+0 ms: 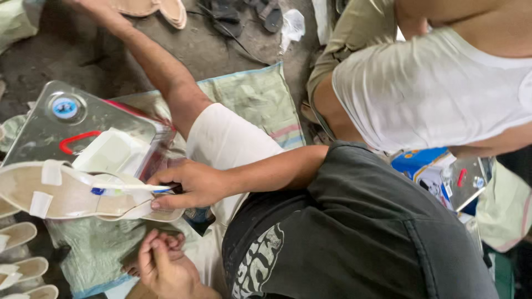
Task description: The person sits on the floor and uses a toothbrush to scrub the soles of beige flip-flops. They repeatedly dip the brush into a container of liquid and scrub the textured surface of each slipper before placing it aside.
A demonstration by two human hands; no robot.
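Observation:
My right hand (191,185) reaches left across my lap. It is shut on the end of a beige flat sandal (72,196) with white straps. A thin white stick with blue ends (130,188) lies along the sandal's top, and its near end sits at my fingertips. My left hand (163,266) rests low by the toes of my bare foot (173,241), fingers loosely bent, holding nothing. My other leg, in white shorts (227,141), stretches up to the top left.
A clear plastic case (33,133) with a red handle holds a white box (111,152). More beige sandals (19,235) line the left edge. A woven sack (260,99) covers the ground. A person in a white shirt (432,94) bends over at right, beside a blue box (424,166).

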